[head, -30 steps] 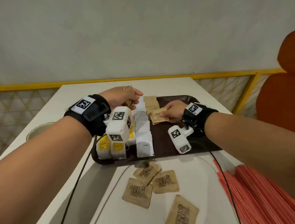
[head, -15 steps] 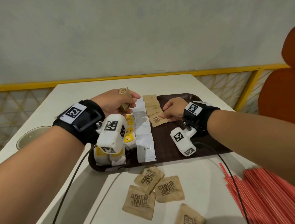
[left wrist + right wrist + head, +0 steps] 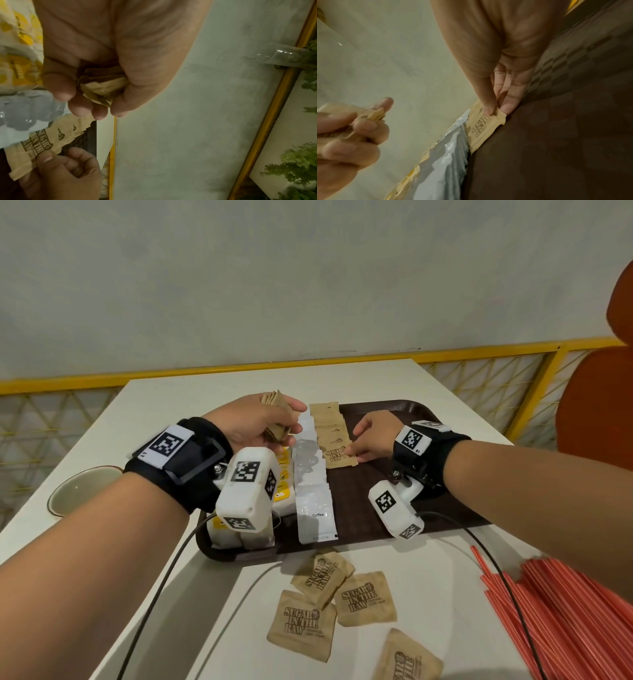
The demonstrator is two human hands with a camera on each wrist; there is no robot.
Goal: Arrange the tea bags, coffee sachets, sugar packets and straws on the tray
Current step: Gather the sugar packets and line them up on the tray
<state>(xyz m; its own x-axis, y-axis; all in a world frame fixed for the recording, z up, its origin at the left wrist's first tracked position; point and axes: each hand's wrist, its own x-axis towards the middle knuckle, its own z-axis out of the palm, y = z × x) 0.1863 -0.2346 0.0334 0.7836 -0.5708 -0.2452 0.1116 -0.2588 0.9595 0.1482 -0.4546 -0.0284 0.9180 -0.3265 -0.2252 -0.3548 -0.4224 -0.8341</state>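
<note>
Nearest, loose sugar packets (image 3: 334, 597) and red straws (image 3: 565, 621) lay on the table (image 3: 394, 381), short of the tray (image 3: 404, 409).
On the tray ran rows of tea bags (image 3: 284, 474), coffee sachets (image 3: 313, 501) and sugar; the right hand (image 3: 371, 436) pinched the front packet (image 3: 339, 457), flat on the row. Beyond, the left hand (image 3: 257, 419) clutched a packet bundle (image 3: 275, 419).

Soft, even indoor light from above; forearms cast faint shadows on the pale surface (image 3: 219, 594). Head view sharp, bowed at its edges. Both wrist views dimmer, yellowish, grainy, blurred close up, with small glare spots
</note>
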